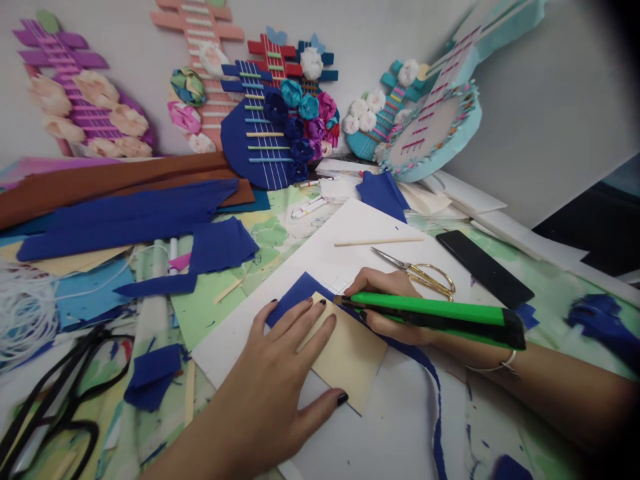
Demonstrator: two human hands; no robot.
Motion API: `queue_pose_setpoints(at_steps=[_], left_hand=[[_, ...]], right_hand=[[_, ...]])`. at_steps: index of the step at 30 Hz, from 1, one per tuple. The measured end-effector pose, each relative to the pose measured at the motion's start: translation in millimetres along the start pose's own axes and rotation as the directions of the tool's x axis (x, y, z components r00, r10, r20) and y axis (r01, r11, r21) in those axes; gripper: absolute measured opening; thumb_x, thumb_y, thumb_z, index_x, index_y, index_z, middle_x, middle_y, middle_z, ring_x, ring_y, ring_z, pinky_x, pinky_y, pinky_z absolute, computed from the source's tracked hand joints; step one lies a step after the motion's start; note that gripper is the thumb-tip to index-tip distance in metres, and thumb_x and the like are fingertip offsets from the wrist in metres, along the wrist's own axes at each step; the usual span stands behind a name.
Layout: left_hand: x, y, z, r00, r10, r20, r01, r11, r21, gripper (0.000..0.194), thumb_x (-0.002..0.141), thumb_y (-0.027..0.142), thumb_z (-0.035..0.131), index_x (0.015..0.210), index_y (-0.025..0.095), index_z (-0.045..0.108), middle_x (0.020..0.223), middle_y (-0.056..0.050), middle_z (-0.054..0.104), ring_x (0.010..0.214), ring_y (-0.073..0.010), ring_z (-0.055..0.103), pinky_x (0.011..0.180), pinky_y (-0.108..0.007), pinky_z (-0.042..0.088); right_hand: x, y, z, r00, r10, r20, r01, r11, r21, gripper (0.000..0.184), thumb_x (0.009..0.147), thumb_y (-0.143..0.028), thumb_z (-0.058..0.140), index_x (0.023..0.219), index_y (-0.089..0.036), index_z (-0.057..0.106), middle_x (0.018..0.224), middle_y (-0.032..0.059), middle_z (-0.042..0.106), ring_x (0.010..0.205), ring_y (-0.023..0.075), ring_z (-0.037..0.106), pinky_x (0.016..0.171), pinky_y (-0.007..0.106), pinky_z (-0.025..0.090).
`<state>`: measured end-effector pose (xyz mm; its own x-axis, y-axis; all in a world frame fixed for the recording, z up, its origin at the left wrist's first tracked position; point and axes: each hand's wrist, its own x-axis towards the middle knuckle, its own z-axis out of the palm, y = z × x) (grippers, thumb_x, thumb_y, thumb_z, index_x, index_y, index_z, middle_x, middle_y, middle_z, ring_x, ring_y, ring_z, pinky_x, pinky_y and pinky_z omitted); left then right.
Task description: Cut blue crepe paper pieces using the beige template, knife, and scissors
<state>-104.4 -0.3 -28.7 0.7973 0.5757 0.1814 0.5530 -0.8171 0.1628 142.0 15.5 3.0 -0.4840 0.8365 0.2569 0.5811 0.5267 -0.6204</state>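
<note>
My left hand (280,363) lies flat, fingers spread, pressing a cream card rectangle (350,357) onto a blue fabric piece (296,295) on a white board (345,240). My right hand (395,307) is closed round a green and black utility knife (440,317). The knife's tip sits at the card's far edge, beside my left fingertips. A thin strip of blue fabric (434,393) trails from under the card toward me.
Gold scissors (425,273), a wooden stick (377,242) and a black ruler-like bar (483,267) lie beyond the knife. Blue fabric pieces (135,220), brown fabric (100,180), white cord (25,307) and black scissors (45,407) fill the left. Decorated craft guitars (270,127) lean on the wall.
</note>
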Motion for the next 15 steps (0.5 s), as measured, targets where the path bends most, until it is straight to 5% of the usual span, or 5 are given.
queue_pose_setpoints(at_steps=[15], left_hand=[[0.9,0.1,-0.1,1.000,0.001,-0.028,-0.001,1.000,0.020,0.067,0.091,0.051,0.048,0.148,0.018,0.033,0.148,-0.013,0.044,0.135,-0.0334,0.039,0.106,-0.061,0.026]], right_hand=[[-4.0,2.0,3.5,1.000,0.008,0.014,-0.008,1.000,0.001,0.027,0.074,-0.019,0.051,0.099,-0.016,0.060,0.077,0.0025,0.068,0.060,0.0124,0.059,0.055,0.022,0.044]])
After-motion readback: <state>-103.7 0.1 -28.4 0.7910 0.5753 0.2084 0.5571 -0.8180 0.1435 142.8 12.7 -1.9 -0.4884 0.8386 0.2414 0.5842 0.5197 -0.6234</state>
